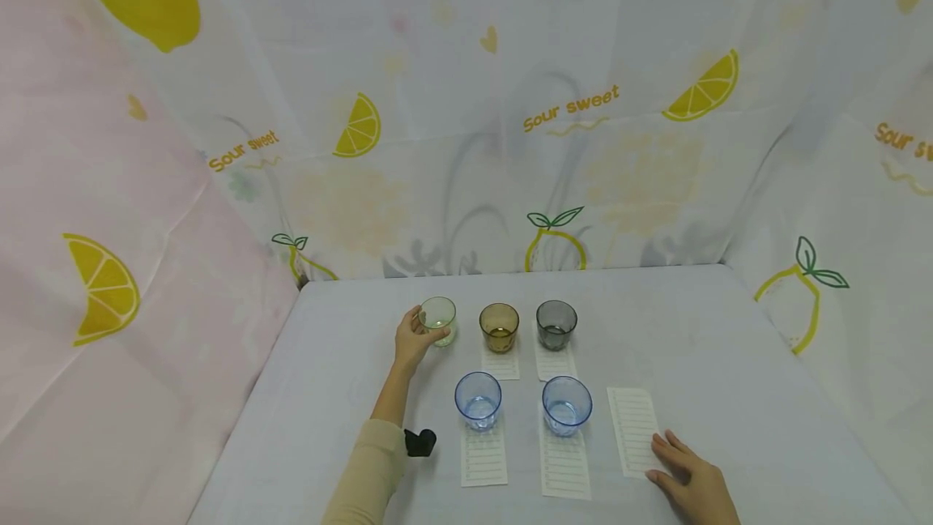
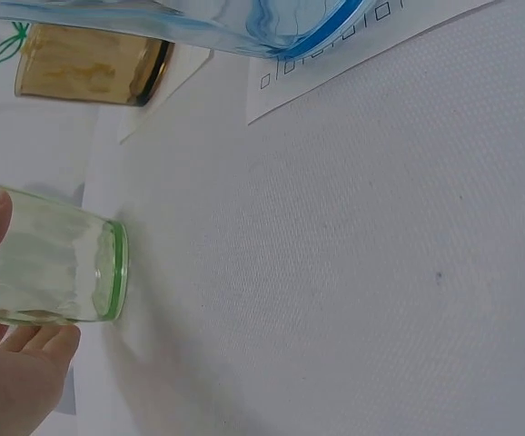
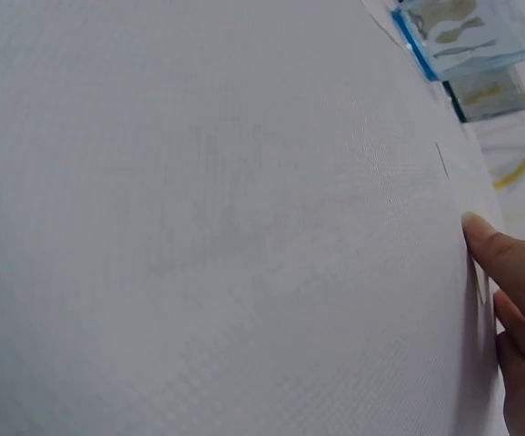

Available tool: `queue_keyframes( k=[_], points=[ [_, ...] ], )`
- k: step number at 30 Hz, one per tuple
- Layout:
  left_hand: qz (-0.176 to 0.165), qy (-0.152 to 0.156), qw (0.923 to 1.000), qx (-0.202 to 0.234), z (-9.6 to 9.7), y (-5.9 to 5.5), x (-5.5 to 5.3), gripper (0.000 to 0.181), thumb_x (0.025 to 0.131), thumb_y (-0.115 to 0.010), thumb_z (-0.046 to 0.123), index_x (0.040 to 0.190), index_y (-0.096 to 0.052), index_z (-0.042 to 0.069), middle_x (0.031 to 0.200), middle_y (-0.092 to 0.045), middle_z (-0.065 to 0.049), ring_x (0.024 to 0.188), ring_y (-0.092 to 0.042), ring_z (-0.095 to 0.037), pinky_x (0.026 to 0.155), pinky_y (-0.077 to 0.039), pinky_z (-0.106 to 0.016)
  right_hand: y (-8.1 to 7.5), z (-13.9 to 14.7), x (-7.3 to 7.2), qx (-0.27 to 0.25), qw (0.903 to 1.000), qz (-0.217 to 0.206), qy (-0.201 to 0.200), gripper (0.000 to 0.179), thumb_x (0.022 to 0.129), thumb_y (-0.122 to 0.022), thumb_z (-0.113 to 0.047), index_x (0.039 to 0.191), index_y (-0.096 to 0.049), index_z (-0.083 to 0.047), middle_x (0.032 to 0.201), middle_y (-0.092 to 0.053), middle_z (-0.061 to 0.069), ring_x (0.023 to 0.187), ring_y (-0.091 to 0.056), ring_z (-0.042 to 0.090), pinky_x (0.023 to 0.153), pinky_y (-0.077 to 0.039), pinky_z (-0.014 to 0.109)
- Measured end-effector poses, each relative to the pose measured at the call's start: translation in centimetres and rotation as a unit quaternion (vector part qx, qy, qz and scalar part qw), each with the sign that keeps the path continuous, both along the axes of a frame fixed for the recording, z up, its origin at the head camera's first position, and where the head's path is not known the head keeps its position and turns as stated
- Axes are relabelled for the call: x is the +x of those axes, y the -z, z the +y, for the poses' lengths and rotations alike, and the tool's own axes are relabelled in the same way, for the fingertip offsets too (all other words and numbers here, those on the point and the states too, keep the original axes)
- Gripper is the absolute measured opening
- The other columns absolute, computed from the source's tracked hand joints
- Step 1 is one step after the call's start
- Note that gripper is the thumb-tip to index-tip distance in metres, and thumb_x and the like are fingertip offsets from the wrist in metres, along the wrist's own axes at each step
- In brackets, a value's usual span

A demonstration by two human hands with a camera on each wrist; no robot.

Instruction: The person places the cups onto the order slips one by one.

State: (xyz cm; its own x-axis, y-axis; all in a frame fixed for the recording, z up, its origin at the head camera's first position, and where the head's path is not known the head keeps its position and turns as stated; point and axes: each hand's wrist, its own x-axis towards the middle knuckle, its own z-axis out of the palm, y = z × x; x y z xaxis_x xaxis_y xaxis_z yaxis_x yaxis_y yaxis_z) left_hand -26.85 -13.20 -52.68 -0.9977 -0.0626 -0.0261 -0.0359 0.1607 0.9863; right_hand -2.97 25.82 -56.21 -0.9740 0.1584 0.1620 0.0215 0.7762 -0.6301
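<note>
My left hand (image 1: pixel 414 340) holds a pale green glass (image 1: pixel 441 322) upright at the back left, thumb on one side and fingers on the other; in the left wrist view the green glass (image 2: pixel 54 259) shows a thicker green base. At the front right, my right hand (image 1: pixel 692 480) has thumb and fingers about the near right corner of a printed paper slip (image 1: pixel 632 428). The right wrist view shows the slip's edge between the thumb (image 3: pixel 494 245) and the curled fingers.
Right of the green glass stand an amber glass (image 1: pixel 499 327) and a grey glass (image 1: pixel 556 325), slips under each. Nearer are two blue glasses (image 1: pixel 478 401) (image 1: pixel 566 406) on the far ends of their slips. A patterned curtain (image 1: pixel 452 104) encloses the white table (image 1: pixel 328 322).
</note>
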Motion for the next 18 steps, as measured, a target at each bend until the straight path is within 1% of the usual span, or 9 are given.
queue_keyframes(
  k=[6, 10, 11, 12, 16, 18],
  points=[
    [0.016, -0.027, 0.9994, -0.013, 0.2, 0.3, 0.0, 0.081, 0.072, -0.079, 0.007, 0.138, -0.035, -0.009, 0.138, -0.041, -0.031, 0.128, -0.040, -0.042, 0.108, -0.035, -0.044, 0.3, 0.1, 0.0, -0.004, 1.0000, 0.003, -0.003, 0.045, 0.066, -0.083, -0.015, 0.103, -0.069, 0.004, 0.116, -0.061, 0.021, 0.107, -0.052, 0.042, 0.087, -0.043, 0.053],
    [0.028, -0.034, 0.9990, -0.006, 0.3, -0.3, 0.2, 0.080, 0.072, -0.080, 0.007, 0.137, -0.036, -0.010, 0.138, -0.042, -0.030, 0.129, -0.040, -0.041, 0.108, -0.035, -0.044, 0.5, 0.2, 0.0, -0.003, 1.0000, 0.004, -0.007, 0.045, 0.065, -0.083, -0.017, 0.103, -0.069, 0.003, 0.116, -0.061, 0.021, 0.107, -0.051, 0.042, 0.086, -0.044, 0.053],
    [0.031, -0.031, 0.9990, -0.001, 0.4, -0.7, 0.3, 0.079, 0.073, -0.079, 0.007, 0.137, -0.036, -0.011, 0.138, -0.041, -0.031, 0.129, -0.040, -0.042, 0.108, -0.034, -0.045, 0.5, 0.2, 0.0, -0.003, 0.9999, 0.005, -0.008, 0.045, 0.065, -0.083, -0.017, 0.103, -0.069, 0.004, 0.116, -0.061, 0.021, 0.107, -0.051, 0.042, 0.086, -0.044, 0.054],
    [0.037, -0.027, 0.9990, 0.000, 0.5, -1.3, 0.5, 0.079, 0.073, -0.079, 0.005, 0.136, -0.036, -0.012, 0.137, -0.041, -0.032, 0.129, -0.039, -0.043, 0.108, -0.034, -0.046, 0.5, 0.2, 0.0, -0.001, 1.0000, 0.006, -0.007, 0.045, 0.065, -0.083, -0.017, 0.103, -0.069, 0.003, 0.116, -0.061, 0.021, 0.106, -0.051, 0.042, 0.086, -0.044, 0.053],
    [0.054, -0.012, 0.9984, 0.012, 1.0, -4.0, 1.3, 0.076, 0.074, -0.076, 0.001, 0.135, -0.034, -0.016, 0.136, -0.039, -0.036, 0.128, -0.038, -0.046, 0.108, -0.033, -0.049, 0.4, 0.2, 0.1, 0.003, 1.0000, 0.007, -0.006, 0.043, 0.066, -0.082, -0.015, 0.103, -0.069, 0.003, 0.116, -0.062, 0.019, 0.107, -0.051, 0.041, 0.086, -0.046, 0.052],
    [0.057, -0.008, 0.9983, 0.009, 1.3, -5.3, 1.7, 0.074, 0.075, -0.074, -0.001, 0.134, -0.034, -0.017, 0.135, -0.039, -0.037, 0.127, -0.038, -0.047, 0.108, -0.033, -0.049, 0.3, 0.2, 0.1, 0.002, 0.9999, 0.007, -0.009, 0.043, 0.066, -0.082, -0.015, 0.103, -0.069, 0.004, 0.116, -0.061, 0.021, 0.107, -0.052, 0.042, 0.086, -0.045, 0.053]
  ],
)
